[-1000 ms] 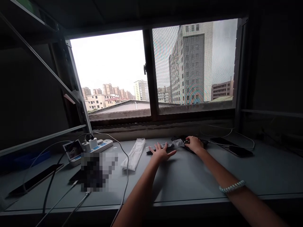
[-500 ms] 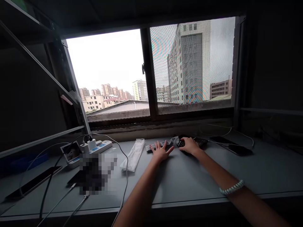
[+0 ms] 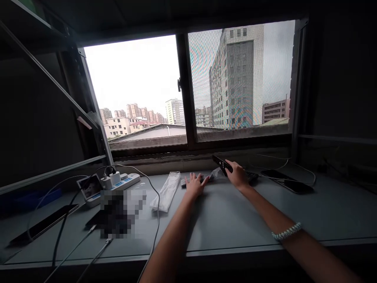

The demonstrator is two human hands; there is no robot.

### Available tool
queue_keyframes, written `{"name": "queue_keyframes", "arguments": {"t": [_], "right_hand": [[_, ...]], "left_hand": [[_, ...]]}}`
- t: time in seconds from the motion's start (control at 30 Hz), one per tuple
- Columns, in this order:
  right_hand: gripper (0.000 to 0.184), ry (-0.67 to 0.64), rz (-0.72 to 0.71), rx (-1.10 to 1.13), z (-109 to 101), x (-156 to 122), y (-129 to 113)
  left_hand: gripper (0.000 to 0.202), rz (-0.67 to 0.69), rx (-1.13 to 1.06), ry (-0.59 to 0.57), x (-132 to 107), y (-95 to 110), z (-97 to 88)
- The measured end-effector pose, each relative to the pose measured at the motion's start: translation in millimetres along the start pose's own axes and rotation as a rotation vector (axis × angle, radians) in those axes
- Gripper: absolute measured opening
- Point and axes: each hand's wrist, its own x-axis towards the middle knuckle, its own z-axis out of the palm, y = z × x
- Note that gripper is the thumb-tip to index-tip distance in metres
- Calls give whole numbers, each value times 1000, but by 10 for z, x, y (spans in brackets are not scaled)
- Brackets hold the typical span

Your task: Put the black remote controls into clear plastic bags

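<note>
My right hand point(image 3: 237, 177) grips a black remote control point(image 3: 220, 163) with several buttons, its far end tilted up above the tabletop. Behind that hand another dark thing with buttons point(image 3: 252, 178) lies on the table, partly hidden. My left hand point(image 3: 194, 186) is flat with fingers spread over a dark, long thing in clear plastic point(image 3: 183, 183), mostly covered by the fingers. Crumpled clear plastic point(image 3: 216, 173) sits between the two hands. To the left lies a long white plastic sleeve point(image 3: 167, 192).
A white power strip point(image 3: 126, 182) with plugs stands at the left, near cables and a dark tablet-like device point(image 3: 44, 224). At the right lies a black phone-like device point(image 3: 288, 182) with a white cable across it. Metal shelf posts point(image 3: 97, 106) and a window frame point(image 3: 191, 135) bound the desk.
My right hand has lifted the black remote control off the table, tilting its far end up. My left hand has shifted slightly left, still with its fingers spread.
</note>
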Motion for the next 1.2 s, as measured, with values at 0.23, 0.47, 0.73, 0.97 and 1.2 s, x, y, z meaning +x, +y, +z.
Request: {"name": "queue_keyframes", "arguments": {"t": [0.23,0.47,0.73,0.97,1.2], "right_hand": [[41,65,-31,101,-21,0,-48],[43,-254,-27,-46,-3,-45,-109],[41,-344,17,-72,-41,-68,-99],[52,-485,119,-109,19,-101,-76],[48,-403,71,-73,48,-109,-42]], "left_hand": [[45,-96,74,170,76,-170,-3],[50,104,75,54,11,-47,14],[51,70,88,-16,-19,-54,40],[50,93,58,71,6,-86,59],[37,-164,206,382,53,-297,-130]]}}
